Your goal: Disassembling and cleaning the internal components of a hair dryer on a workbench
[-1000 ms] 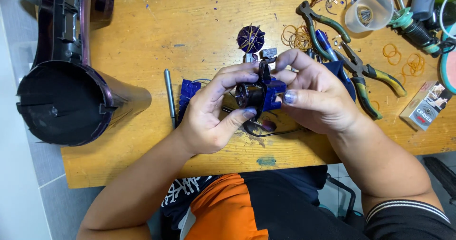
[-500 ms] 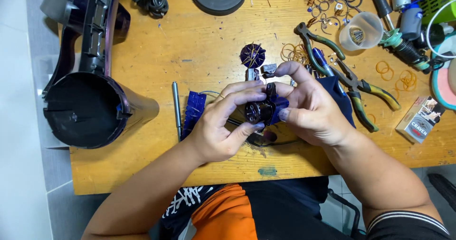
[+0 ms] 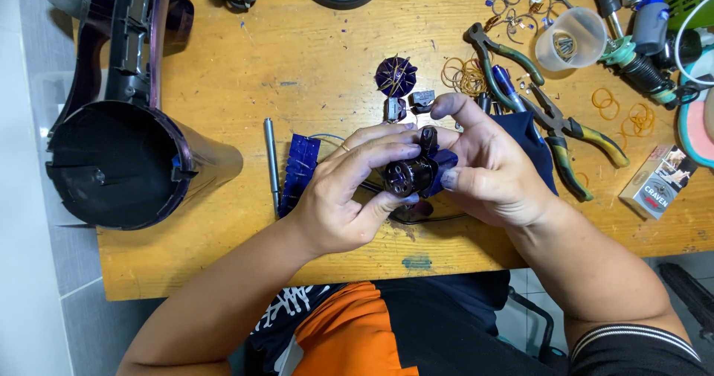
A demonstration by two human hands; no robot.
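Both my hands hold a small dark cylindrical motor with a blue plastic part (image 3: 413,174) just above the wooden desk (image 3: 312,56). My left hand (image 3: 349,197) has its fingers (image 3: 379,153) clamped over the motor's top and side; my right hand (image 3: 494,171) grips it from the other side, thumb on the blue part. Just beyond my fingers lies a dark blue fan wheel (image 3: 395,76); green-handled pliers (image 3: 554,116) lie right of my right hand.

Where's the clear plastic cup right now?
In the head view, the clear plastic cup lies tipped on the wooden table at the upper right, beside the green-handled pliers and loose rubber bands.
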